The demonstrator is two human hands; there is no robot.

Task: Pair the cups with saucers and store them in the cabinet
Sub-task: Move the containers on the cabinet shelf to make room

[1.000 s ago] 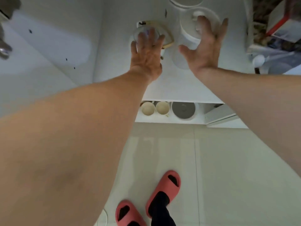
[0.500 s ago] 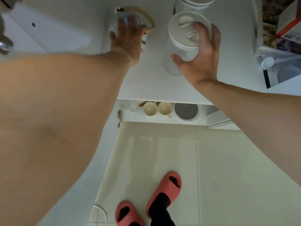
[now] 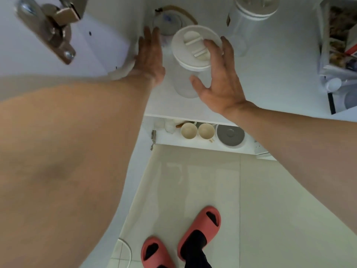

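I look down into an open white cabinet. My right hand grips a translucent canister with a white lid on the upper shelf, fingers on the lid's rim, thumb on the body. My left hand lies flat and open to its left, fingertips close to a glass teapot with a wooden handle. Two cream cups stand side by side on the lower shelf, next to a grey round dish. No saucer can be made out.
A second white-lidded canister stands at the back right. The cabinet door with its metal hinge hangs open at the left. Boxes and packets crowd the right side. Small white items lie left of the cups.
My right hand has drawn the canister leftward and nearer, away from the second canister. My left hand has come off the teapot and slid back to its left.
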